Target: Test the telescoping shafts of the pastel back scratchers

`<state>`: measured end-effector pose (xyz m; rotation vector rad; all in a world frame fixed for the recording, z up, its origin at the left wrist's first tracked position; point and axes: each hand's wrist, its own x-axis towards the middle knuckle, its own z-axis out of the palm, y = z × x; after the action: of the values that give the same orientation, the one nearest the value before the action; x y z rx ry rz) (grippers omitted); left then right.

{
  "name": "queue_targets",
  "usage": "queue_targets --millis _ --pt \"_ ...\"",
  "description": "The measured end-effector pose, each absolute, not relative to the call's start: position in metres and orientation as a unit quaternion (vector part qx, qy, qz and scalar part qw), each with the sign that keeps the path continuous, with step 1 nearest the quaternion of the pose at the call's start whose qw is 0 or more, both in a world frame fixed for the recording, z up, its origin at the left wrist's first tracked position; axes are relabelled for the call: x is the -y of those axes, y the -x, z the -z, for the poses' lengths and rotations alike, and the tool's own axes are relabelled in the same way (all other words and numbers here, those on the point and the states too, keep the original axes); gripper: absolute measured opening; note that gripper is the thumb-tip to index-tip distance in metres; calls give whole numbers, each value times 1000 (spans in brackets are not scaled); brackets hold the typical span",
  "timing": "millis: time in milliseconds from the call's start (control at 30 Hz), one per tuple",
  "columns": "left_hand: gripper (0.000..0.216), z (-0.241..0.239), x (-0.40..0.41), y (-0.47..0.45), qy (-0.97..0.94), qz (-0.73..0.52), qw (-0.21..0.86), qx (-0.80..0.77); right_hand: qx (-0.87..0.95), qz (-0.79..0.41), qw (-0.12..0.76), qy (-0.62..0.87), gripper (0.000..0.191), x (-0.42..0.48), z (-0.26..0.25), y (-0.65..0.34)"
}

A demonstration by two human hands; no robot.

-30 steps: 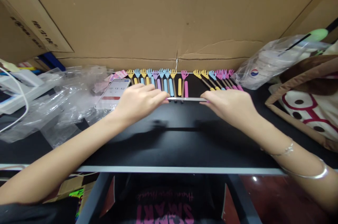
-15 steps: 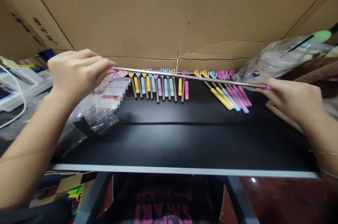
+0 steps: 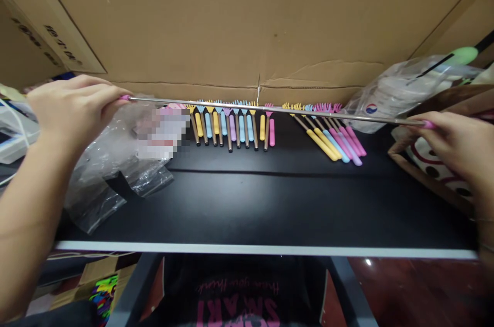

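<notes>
A telescopic back scratcher [image 3: 285, 110] with a thin silver rod and pink ends is stretched level across the view, above the black table [image 3: 247, 209]. My left hand [image 3: 75, 111] is closed around its left pink end; my right hand [image 3: 457, 144] grips the pink part at the right. The fingers hide most of both ends. Behind the rod lies a row of back scratchers [image 3: 231, 129] with metal rods and separate yellow, blue, purple and pink grips. To their right, several assembled back scratchers [image 3: 334, 142] fan out, handles toward me.
Crumpled clear plastic bags [image 3: 104, 162] and a partly blurred phone [image 3: 164, 134] lie on the left. A cardboard wall [image 3: 247, 23] closes off the back. At the right stand a plastic bag with white cups [image 3: 397, 90] and a brown bag [image 3: 409, 162]. A carton [image 3: 96, 275] sits below the table.
My hands have moved farther apart, left hand leftward and right hand rightward. The rod between them has been drawn out longer. The back scratchers on the table lie as before.
</notes>
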<state>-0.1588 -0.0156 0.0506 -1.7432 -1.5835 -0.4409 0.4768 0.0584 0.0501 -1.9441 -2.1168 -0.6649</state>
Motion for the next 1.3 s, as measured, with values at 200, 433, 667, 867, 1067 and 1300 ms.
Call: queue_targets --millis 200,433,667,867,1067,1300 --pt "39 -54 20 154 675 194 335 628 719 224 118 647 43 -58 -50 -476" --pt "30 -43 14 159 709 178 368 575 735 251 117 619 44 -58 -48 -478" --pt "26 -36 9 157 731 113 406 537 720 272 112 629 42 -62 -43 -483" --pt "19 -33 11 157 739 104 410 524 700 294 100 643 39 -62 -42 -484" --pt "25 -34 12 154 746 53 436 501 686 330 51 646 33 -61 -42 -486" --pt "27 -33 12 160 751 43 423 505 667 333 70 663 34 -56 -40 -485"
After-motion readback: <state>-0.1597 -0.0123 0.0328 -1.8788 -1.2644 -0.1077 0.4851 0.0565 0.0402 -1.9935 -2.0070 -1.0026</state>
